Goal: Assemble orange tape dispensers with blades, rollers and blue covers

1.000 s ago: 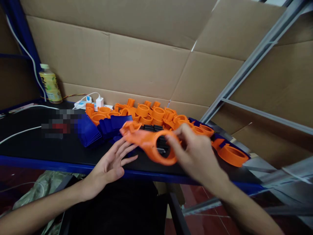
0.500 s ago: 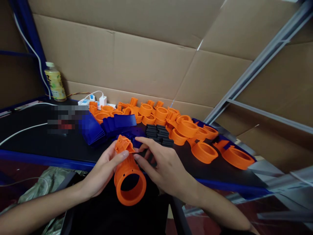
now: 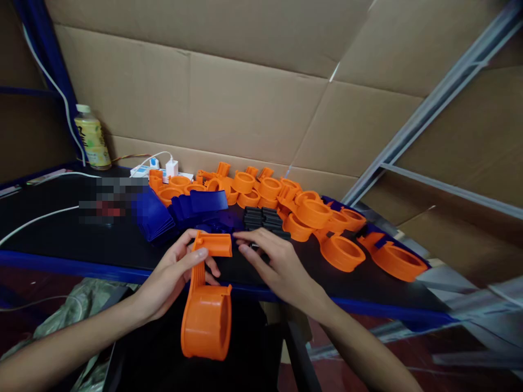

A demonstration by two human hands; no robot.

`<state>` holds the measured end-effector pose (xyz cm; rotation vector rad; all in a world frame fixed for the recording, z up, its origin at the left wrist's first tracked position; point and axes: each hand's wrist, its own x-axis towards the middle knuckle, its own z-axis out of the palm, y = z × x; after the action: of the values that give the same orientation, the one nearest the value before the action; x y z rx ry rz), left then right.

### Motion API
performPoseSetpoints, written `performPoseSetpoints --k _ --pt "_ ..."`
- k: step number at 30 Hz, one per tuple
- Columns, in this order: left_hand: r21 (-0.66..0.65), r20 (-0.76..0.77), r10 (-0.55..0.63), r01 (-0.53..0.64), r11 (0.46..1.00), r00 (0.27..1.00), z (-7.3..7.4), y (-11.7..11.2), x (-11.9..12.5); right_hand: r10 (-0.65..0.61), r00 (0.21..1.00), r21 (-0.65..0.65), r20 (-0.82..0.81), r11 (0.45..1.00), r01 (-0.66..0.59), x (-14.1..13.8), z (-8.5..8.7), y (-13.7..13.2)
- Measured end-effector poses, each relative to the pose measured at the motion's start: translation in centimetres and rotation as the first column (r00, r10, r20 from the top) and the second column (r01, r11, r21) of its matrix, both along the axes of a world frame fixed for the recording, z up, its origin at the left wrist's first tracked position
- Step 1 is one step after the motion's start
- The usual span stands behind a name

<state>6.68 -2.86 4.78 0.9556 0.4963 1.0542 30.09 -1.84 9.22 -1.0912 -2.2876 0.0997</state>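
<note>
Orange plastic housing point(image 3: 206, 318), head view: your left hand point(image 3: 169, 277) clamps its flat neck, ring end hanging at 6 o'clock below the table edge point(image 3: 81, 268). Your right hand point(image 3: 281, 267), fingers spread and empty, rests at 3 o'clock. Likely light, rigid; grip the neck

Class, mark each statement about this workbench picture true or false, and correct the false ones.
1. The left hand holds an orange part. True.
2. The right hand grips a blue piece. False: it is open, fingers spread beside the black parts.
3. A bottle stands upright at the back left of the table. True.
4. The orange rings are packed in a box. False: they lie loose on the table.
</note>
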Motion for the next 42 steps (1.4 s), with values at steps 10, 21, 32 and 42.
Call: performPoseSetpoints --k 10,21,32,42 --pt "0.164 -0.120 0.097 -0.077 0.983 0.988 -0.8 1.2 -0.1 -0.097 0.909 0.065 0.406 0.995 0.077 5.1 -0.4 2.0" --pt "0.189 -0.131 0.040 -0.014 0.982 0.991 -1.2 1.5 -0.1 -0.174 0.905 0.072 0.388 0.985 0.159 6.7 -0.9 1.2" --pt "0.185 -0.148 0.038 -0.010 0.983 0.988 -1.0 1.5 -0.1 -0.213 0.925 0.027 0.314 0.976 0.216 9.5 -1.4 0.8" --pt "0.208 -0.217 0.025 0.021 0.978 0.976 -0.9 1.5 -0.1 -0.238 0.948 -0.011 0.211 0.969 0.246 11.5 0.1 -0.3"
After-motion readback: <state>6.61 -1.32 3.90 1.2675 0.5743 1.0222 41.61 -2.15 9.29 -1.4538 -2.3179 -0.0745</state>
